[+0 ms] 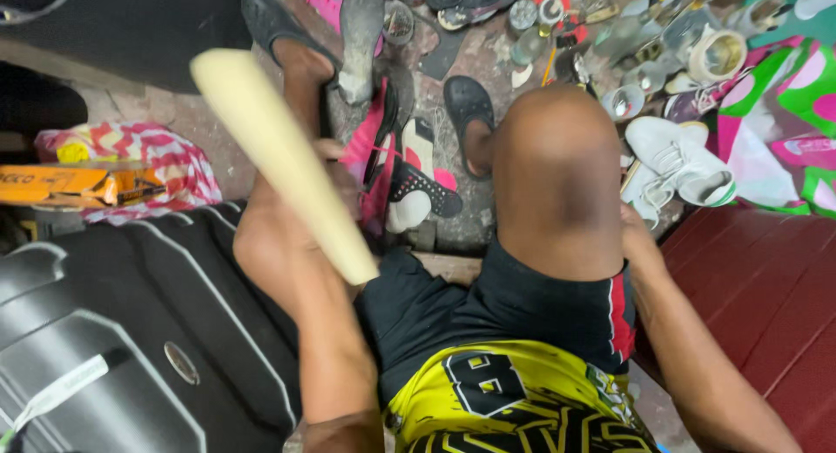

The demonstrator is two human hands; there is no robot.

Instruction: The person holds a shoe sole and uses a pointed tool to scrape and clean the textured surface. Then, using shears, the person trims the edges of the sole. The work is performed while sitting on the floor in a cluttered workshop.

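Note:
My left hand point(283, 222) is raised and closed around a pale, thick wooden stick point(261, 131) that slants up to the left, blurred by motion. Below it, between my legs, a pink, black and white shoe point(407, 181) lies on the stone floor. My right arm runs along my right thigh, and my right hand point(634, 234) is mostly hidden behind the raised knee point(557, 170), close to a pair of white sneakers point(679, 160). Whether it holds anything is not visible. My feet wear black sandals point(466, 105).
A black hard-shell suitcase point(113, 331) fills the lower left. A red-and-white patterned bag point(152, 157) with an orange box point(70, 185) lies above it. Red wooden boards point(766, 279) are at the right. Jars, a tape roll point(718, 54) and loose shoe soles clutter the top.

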